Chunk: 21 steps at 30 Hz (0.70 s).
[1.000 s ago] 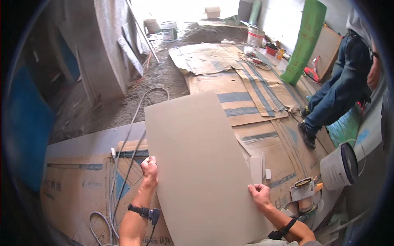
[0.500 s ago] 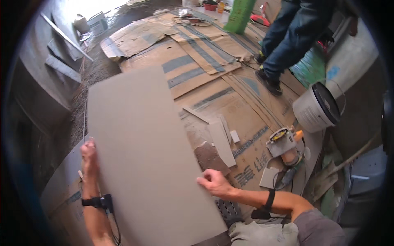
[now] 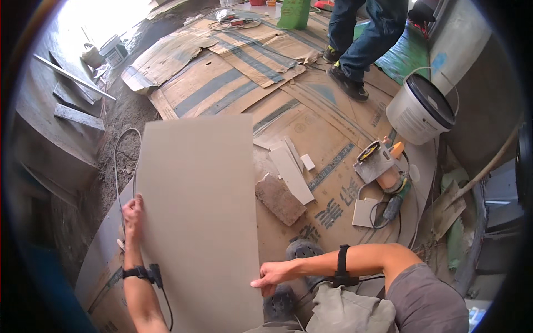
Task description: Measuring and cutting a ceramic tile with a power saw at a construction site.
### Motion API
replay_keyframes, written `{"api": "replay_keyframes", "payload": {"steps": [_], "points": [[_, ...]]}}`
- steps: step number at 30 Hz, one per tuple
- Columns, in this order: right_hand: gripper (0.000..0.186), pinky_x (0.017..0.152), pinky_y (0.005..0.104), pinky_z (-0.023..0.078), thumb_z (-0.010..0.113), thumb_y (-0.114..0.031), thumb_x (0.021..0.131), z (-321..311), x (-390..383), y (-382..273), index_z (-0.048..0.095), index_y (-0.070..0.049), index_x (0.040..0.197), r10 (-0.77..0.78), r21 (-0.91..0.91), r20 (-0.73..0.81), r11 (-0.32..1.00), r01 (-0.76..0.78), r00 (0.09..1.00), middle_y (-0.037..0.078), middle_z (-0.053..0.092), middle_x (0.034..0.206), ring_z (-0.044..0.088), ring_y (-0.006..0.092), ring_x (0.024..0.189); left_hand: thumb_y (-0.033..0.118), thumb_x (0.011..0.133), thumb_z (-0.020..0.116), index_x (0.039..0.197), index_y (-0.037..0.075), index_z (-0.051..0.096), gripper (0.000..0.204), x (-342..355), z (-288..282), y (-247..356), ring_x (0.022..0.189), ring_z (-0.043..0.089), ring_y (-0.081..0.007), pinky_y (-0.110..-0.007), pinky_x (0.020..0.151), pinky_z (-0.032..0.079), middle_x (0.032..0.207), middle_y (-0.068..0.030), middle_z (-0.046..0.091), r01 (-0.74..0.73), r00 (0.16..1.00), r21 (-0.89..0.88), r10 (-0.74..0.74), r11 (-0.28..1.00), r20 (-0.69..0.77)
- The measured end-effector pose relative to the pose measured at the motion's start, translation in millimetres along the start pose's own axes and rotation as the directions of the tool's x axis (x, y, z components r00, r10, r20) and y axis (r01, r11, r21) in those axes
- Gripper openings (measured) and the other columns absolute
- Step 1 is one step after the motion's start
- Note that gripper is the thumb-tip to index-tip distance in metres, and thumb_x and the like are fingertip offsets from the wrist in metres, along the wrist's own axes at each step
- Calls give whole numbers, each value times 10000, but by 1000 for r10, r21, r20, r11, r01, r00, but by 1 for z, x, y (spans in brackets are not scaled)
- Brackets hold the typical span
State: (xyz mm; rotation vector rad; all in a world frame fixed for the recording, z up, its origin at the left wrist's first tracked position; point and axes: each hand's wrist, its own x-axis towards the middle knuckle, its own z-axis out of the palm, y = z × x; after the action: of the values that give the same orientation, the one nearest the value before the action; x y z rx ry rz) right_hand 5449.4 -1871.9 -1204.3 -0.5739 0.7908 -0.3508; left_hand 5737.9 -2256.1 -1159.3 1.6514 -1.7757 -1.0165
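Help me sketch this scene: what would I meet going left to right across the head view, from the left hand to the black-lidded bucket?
Left hand, beige board, right hand, small white block, power tool, black-lidded bucket.

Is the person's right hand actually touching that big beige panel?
Touching. The head view shows the right hand gripping the beige panel at its right edge, thumb over its face.

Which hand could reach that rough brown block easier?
Probably the right hand: it's on the same side of the big board as the block; the left hand holds the opposite edge.
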Motion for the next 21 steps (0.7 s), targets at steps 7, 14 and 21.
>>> {"api": "replay_keyframes", "payload": {"steps": [7,14,21], "points": [[492,741,325,571,575,-437,1065,-15,9,44,718,26,1150,105,-113,87,989,-95,991,128,742,1011,716,203,851,430,1073,569,721,3,616,556,-43,28,-74,591,372,-70,-300,533,310,633,59,484,62,997,67,-59,996,-45],[487,682,343,553,536,-451,1074,-15,33,48,680,-7,1211,275,-211,142,947,-242,951,119,731,937,711,188,782,416,1096,520,722,-18,570,574,-57,22,-124,595,367,-103,-328,542,317,624,37,467,68,992,60,-61,996,-109],[470,574,331,516,535,-457,1072,-15,46,37,676,-9,1108,336,-310,127,907,-285,933,73,703,770,681,164,659,420,1112,456,799,-55,613,591,-63,14,-157,617,416,-124,-344,582,370,641,-2,530,70,973,31,-61,997,-221]]}}
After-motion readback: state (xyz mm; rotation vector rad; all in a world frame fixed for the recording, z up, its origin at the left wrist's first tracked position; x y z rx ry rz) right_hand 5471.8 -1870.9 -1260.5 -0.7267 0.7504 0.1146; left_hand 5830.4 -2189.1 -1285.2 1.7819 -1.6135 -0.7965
